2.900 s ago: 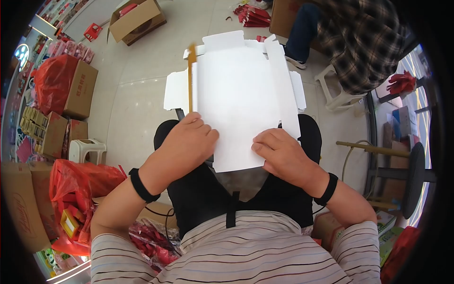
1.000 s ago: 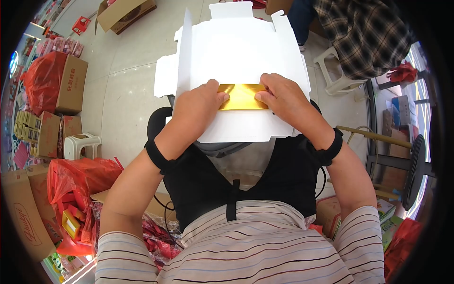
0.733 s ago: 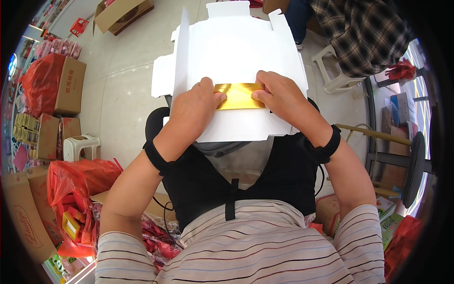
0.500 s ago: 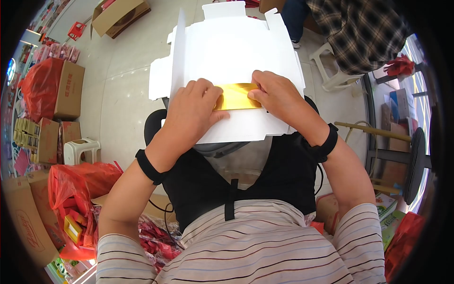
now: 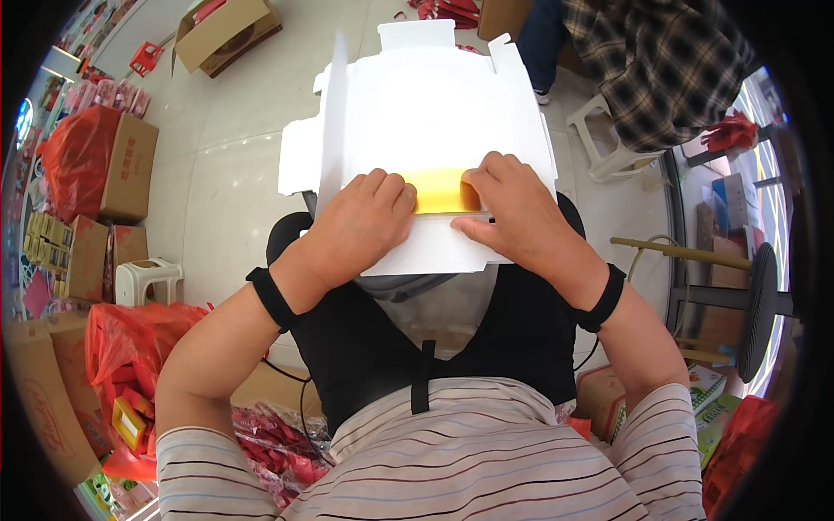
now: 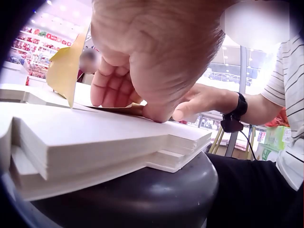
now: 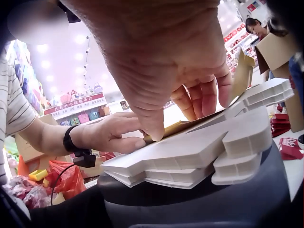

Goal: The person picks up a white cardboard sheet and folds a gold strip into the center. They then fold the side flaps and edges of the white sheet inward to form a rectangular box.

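A white die-cut box blank (image 5: 434, 104) with cut tabs lies across my knees, on a stack of blanks (image 6: 95, 147) set on a dark rounded seat (image 7: 199, 204). Toward my body a strip of it is folded over, its gold side (image 5: 441, 189) up. My left hand (image 5: 369, 217) presses the strip's left end, fingertips on it and thumb at its near side. My right hand (image 5: 517, 208) rests fingertips on the right end, its thumb stretched apart toward the white near edge. Both wrist views show fairly straight fingers against the gold card (image 7: 178, 129). Another raised flap (image 6: 66, 71) stands at the side.
Red plastic bags (image 5: 135, 347) and brown cartons (image 5: 130, 165) line the left. A white stool (image 5: 149, 280) stands there, and an open carton (image 5: 224, 35) lies farther off. A person in a plaid shirt (image 5: 660, 69) sits on a white stool (image 5: 608, 148) to the right.
The strip was flat, then got folded over to show gold. Both thumbs have left its top and moved to its near side. Fingers now press the ends.
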The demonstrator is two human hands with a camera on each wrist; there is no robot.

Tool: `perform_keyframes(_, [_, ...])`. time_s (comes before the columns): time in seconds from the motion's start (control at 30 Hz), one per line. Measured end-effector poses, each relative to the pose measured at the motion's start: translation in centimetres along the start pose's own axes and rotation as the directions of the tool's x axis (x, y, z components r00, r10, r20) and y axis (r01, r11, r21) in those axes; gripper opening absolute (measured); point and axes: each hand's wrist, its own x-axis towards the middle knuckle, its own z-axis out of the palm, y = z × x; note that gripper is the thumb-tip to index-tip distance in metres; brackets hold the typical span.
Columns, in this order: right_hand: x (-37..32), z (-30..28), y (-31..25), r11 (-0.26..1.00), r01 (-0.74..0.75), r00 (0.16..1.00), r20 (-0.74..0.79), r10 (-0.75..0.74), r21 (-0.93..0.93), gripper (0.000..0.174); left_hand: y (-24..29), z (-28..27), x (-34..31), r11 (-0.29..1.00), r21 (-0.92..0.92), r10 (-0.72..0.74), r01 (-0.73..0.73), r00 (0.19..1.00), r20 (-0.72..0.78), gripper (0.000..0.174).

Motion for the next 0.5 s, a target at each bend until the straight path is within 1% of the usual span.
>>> perform_keyframes(0.07, [0.1, 0.6, 0.3, 0.996, 0.061, 0.997, -0.042, -0.064, -0.067, 0.030, -0.2, -0.3, 0.2, 0.999, 0.030, 0.027, -0.027, 1.000, 0.002, 0.026])
perform_keyframes(0.1, [0.0, 1.2, 0.4, 0.989, 0.078, 0.996, -0.035, -0.083, -0.130, 0.029, -0.3, -0.5, 0.2, 0.998, 0.046, 0.039, -0.039, 0.999, 0.003, 0.026])
perform_keyframes(0.17, [0.1, 2.4, 0.8, 0.961, 0.113, 0.992, -0.020, -0.122, -0.253, 0.028, -0.8, -0.2, 0.6, 1.000, 0.003, 0.022, -0.022, 0.999, -0.029, 0.028])
perform_keyframes(0.27, [0.3, 2.3, 0.9, 0.942, 0.130, 0.989, -0.021, -0.143, -0.310, 0.023, -1.2, 0.3, 1.1, 0.999, -0.039, -0.004, 0.002, 0.998, -0.057, 0.026])
perform_keyframes(0.37, [-0.1, 1.3, 0.5, 0.958, 0.116, 0.993, 0.033, -0.111, -0.264, 0.017, -0.8, -0.2, 1.0, 0.993, -0.115, -0.024, 0.018, 0.998, -0.054, 0.021])
perform_keyframes(0.47, [-1.3, -0.2, -0.4, 0.991, 0.085, 0.995, 0.059, -0.079, -0.105, 0.013, 0.4, -0.7, 0.3, 0.964, -0.260, -0.068, 0.055, 0.997, -0.041, 0.015])
perform_keyframes(0.5, [-1.3, -0.2, -0.3, 0.995, 0.060, 0.996, 0.068, -0.054, -0.082, 0.012, 0.7, -0.8, 0.2, 0.946, -0.315, -0.086, 0.071, 0.996, -0.035, 0.013])
